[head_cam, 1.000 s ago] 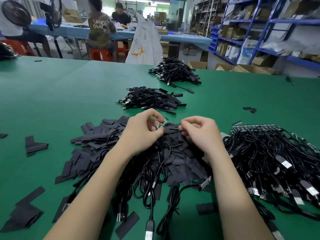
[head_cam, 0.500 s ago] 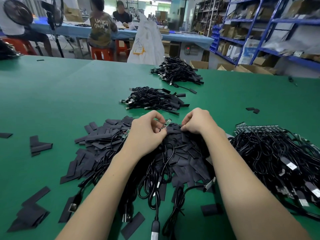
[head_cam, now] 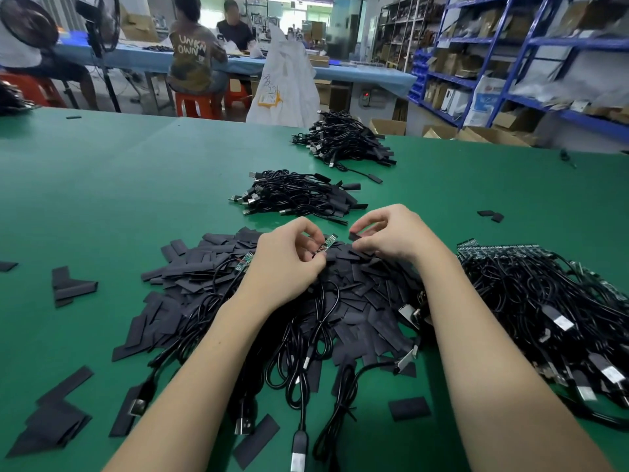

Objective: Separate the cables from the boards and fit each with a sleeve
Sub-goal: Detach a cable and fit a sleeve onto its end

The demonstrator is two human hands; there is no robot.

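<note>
Green table [head_cam: 102, 185] has loads of bare room far left, blue shelves [head_cam: 510, 46] crowd the right. Left hand [head_cam: 286, 264] pinches a small board [head_cam: 327, 242] above the sleeve pile [head_cam: 211, 267]; right hand [head_cam: 391, 235] pinches one sleeve [head_cam: 354, 237] just beside it, cable tangle [head_cam: 544, 301] on the right.

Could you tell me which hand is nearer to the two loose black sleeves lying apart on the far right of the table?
Right. The right hand is closer to the two loose sleeves, which lie off to its right; the left hand sits farther left, holding a small board.

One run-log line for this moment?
left hand: pinches board | right hand: pinches sleeve | sleeve not yet on board
</note>
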